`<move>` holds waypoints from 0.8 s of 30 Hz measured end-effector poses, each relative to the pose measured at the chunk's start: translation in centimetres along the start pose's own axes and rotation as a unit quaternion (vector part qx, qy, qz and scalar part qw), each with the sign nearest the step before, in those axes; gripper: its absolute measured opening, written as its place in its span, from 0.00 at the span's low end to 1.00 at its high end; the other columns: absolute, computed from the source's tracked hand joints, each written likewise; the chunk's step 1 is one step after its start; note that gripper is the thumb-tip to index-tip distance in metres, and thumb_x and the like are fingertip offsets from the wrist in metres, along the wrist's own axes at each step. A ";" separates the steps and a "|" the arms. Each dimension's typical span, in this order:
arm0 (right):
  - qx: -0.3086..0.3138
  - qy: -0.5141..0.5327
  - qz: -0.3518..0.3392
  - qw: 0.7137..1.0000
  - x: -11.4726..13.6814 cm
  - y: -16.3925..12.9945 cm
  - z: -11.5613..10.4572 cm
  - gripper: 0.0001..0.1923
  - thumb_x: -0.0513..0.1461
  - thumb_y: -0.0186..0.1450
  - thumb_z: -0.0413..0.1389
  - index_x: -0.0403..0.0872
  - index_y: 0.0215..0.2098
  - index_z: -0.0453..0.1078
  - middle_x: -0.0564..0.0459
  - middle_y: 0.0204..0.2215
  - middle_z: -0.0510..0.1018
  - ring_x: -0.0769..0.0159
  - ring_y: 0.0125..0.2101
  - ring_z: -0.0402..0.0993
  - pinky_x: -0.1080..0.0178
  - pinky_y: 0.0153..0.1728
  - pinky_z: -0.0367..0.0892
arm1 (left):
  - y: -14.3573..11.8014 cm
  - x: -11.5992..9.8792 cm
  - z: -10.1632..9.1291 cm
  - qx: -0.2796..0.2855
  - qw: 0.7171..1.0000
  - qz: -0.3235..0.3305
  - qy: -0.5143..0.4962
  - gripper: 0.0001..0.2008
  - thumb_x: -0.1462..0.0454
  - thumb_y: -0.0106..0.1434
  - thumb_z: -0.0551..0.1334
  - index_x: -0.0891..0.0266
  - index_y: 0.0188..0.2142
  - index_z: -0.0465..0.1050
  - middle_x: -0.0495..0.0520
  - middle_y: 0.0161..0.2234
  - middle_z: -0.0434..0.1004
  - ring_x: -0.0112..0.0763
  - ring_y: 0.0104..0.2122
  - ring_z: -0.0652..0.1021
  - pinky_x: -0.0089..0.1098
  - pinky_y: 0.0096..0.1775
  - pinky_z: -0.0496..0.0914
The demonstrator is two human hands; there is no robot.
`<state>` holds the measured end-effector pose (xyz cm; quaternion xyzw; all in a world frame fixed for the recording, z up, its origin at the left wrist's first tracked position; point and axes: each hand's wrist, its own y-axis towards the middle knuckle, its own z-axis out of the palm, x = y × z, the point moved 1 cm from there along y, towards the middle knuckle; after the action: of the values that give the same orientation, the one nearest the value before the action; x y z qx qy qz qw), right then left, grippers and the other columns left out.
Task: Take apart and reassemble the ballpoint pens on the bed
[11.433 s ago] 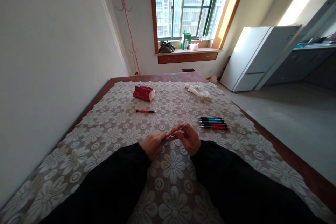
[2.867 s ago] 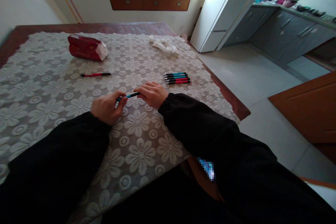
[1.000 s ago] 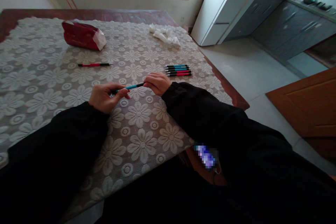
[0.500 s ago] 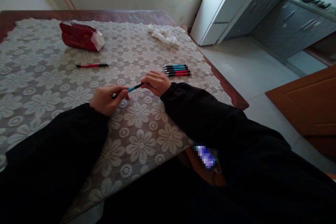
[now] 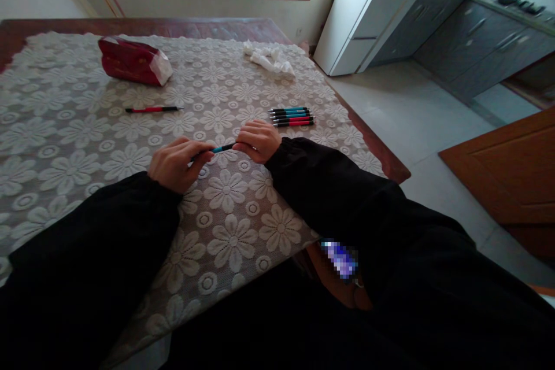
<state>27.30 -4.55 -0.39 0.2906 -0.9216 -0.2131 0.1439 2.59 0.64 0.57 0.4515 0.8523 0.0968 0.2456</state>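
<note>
Hands meet over the lace cloth (image 5: 87,144): left hand (image 5: 173,163) and right hand (image 5: 259,140) each pinch one end of a blue pen (image 5: 222,148), held level just above the cloth. Pen row (image 5: 291,117) at 2 o'clock, near; red pen (image 5: 151,109) at 10 o'clock; red pack (image 5: 132,61) beyond it.

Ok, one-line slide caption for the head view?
Left hand and right hand grip a blue pen over the lace tablecloth.
</note>
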 end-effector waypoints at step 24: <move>-0.128 0.431 0.239 0.860 -2.5 -0.5 -1.1 0.21 0.55 0.62 0.63 0.46 0.33 0.78 0.52 0.23 0.79 0.68 0.24 0.71 0.64 0.28 0.66 | 0.3 0.4 -0.8 -0.070 0.950 -0.096 -0.288 0.16 0.54 0.68 0.62 0.60 0.46 0.81 0.55 0.33 0.84 0.31 0.27 0.79 0.32 0.30 0.75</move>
<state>29.96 -3.76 -0.07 0.1029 -0.7730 -0.1418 0.6097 2.21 1.19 1.28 0.3581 0.7758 -0.0017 0.5196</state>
